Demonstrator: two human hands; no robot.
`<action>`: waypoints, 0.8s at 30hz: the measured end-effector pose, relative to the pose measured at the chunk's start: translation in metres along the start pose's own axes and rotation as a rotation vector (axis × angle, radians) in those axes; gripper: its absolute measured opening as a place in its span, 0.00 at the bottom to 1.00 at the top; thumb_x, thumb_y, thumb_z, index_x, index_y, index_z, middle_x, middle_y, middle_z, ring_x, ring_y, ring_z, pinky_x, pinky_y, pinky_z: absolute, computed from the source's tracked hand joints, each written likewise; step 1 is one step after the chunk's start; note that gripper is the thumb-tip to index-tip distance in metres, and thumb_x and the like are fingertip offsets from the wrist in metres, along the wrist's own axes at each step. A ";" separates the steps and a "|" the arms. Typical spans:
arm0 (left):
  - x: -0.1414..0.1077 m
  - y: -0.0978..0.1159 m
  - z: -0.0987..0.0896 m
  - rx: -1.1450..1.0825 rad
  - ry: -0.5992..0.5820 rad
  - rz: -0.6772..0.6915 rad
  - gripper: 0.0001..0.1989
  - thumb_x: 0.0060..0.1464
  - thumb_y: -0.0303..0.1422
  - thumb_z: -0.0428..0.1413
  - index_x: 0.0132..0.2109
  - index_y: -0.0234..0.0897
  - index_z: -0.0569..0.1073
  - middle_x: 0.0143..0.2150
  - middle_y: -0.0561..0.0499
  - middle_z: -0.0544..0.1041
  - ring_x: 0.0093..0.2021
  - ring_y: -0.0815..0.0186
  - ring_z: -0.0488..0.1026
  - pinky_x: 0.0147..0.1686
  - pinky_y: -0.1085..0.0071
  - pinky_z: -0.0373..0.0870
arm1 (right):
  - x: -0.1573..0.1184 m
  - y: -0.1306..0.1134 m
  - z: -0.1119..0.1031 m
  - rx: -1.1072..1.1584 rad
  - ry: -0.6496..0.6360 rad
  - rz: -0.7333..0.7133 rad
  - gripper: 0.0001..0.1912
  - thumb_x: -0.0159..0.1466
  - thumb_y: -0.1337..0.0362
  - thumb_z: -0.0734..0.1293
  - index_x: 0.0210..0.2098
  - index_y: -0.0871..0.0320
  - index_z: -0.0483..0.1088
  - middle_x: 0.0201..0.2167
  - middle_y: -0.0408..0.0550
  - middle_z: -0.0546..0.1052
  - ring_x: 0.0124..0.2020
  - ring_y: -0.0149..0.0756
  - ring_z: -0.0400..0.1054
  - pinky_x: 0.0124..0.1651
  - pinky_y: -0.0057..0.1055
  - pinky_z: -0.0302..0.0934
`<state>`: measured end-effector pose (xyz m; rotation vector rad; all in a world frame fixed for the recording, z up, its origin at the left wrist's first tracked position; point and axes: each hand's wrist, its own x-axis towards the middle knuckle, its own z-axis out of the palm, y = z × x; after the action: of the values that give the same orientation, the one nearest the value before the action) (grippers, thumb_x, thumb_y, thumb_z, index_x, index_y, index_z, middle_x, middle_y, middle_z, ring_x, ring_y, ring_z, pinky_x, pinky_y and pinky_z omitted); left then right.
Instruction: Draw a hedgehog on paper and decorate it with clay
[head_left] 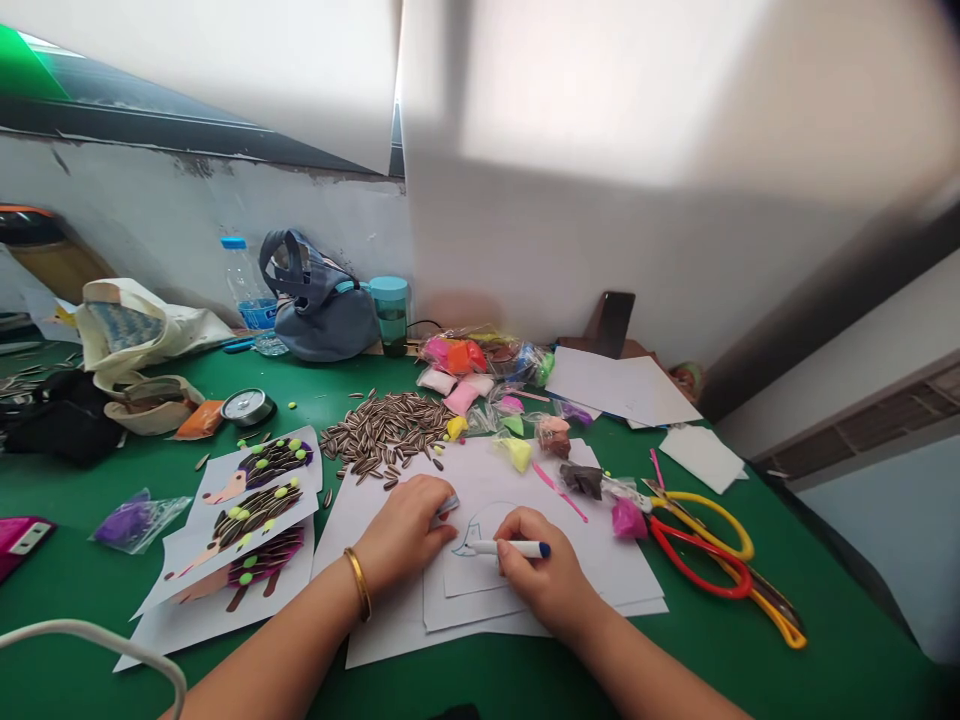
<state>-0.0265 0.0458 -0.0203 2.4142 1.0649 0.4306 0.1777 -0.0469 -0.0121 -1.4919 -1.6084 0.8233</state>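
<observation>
My right hand [541,565] grips a white marker [521,549] with a dark blue end, its tip on a small sheet of white paper [469,580]. On that sheet is a blue line drawing [466,538] with a pointed snout and an eye, and a faint curved line behind it. My left hand [407,525], a gold bangle [358,585] on its wrist, rests on the paper left of the drawing. Its fingers are curled on a small pale grey-blue thing [448,506], mostly hidden. Larger white sheets [375,640] lie underneath.
Left are paper hedgehogs [262,500] with seed spines. Behind my hands lie a heap of striped sunflower seeds [386,430] and bagged coloured clay [465,355]. Scissors [705,550] with red and yellow handles sit right. A blue bag [326,320] and bottle [251,290] stand by the wall.
</observation>
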 end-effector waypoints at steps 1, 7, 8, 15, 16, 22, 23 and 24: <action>0.000 0.000 0.000 -0.001 0.000 -0.002 0.12 0.50 0.27 0.61 0.42 0.40 0.70 0.40 0.50 0.74 0.44 0.58 0.68 0.44 0.63 0.63 | 0.000 0.001 -0.001 0.030 0.017 0.021 0.05 0.61 0.64 0.62 0.30 0.55 0.67 0.28 0.44 0.74 0.34 0.38 0.68 0.36 0.31 0.60; 0.000 0.001 -0.001 -0.010 -0.008 -0.012 0.12 0.50 0.28 0.62 0.43 0.40 0.71 0.41 0.49 0.74 0.44 0.58 0.68 0.45 0.63 0.63 | 0.007 0.010 -0.011 0.142 0.114 0.055 0.11 0.65 0.58 0.62 0.43 0.55 0.70 0.32 0.45 0.75 0.34 0.37 0.69 0.37 0.31 0.62; 0.000 0.001 -0.002 -0.010 -0.011 -0.014 0.12 0.50 0.28 0.62 0.42 0.40 0.71 0.41 0.50 0.74 0.44 0.58 0.68 0.45 0.63 0.63 | 0.010 0.011 -0.013 0.152 0.126 0.051 0.13 0.64 0.58 0.62 0.45 0.55 0.71 0.34 0.46 0.76 0.36 0.38 0.70 0.40 0.31 0.63; 0.000 0.000 -0.001 -0.017 0.001 -0.014 0.12 0.49 0.28 0.61 0.42 0.40 0.71 0.40 0.50 0.74 0.43 0.58 0.69 0.44 0.64 0.64 | 0.018 0.000 -0.014 0.138 0.000 0.073 0.09 0.61 0.61 0.64 0.32 0.56 0.76 0.34 0.47 0.80 0.39 0.42 0.72 0.43 0.34 0.63; 0.000 -0.001 0.000 -0.019 0.007 -0.010 0.13 0.49 0.28 0.61 0.42 0.40 0.71 0.40 0.50 0.74 0.44 0.58 0.69 0.44 0.64 0.64 | 0.018 -0.001 -0.012 0.115 -0.020 0.068 0.09 0.61 0.62 0.64 0.31 0.56 0.76 0.33 0.47 0.80 0.39 0.42 0.72 0.43 0.34 0.63; -0.001 -0.003 0.001 -0.009 0.016 0.006 0.12 0.49 0.28 0.62 0.42 0.40 0.71 0.39 0.51 0.74 0.43 0.59 0.68 0.43 0.64 0.63 | 0.014 -0.003 -0.003 0.055 -0.077 -0.035 0.10 0.58 0.67 0.62 0.29 0.54 0.76 0.33 0.44 0.81 0.40 0.41 0.71 0.47 0.36 0.59; -0.001 -0.003 0.002 -0.007 0.015 0.007 0.12 0.49 0.28 0.61 0.41 0.40 0.71 0.38 0.51 0.73 0.43 0.59 0.68 0.43 0.64 0.63 | 0.014 -0.003 -0.002 0.057 -0.079 -0.042 0.10 0.58 0.67 0.62 0.29 0.54 0.76 0.32 0.44 0.81 0.39 0.41 0.71 0.47 0.36 0.59; -0.001 -0.003 0.002 -0.005 0.014 0.008 0.12 0.49 0.28 0.61 0.41 0.40 0.71 0.38 0.51 0.73 0.43 0.59 0.68 0.43 0.64 0.63 | 0.014 -0.002 -0.002 0.059 -0.082 -0.046 0.10 0.58 0.67 0.62 0.29 0.54 0.76 0.32 0.44 0.81 0.39 0.40 0.71 0.47 0.36 0.58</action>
<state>-0.0282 0.0467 -0.0234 2.4154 1.0592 0.4527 0.1785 -0.0329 -0.0078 -1.3908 -1.6577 0.9085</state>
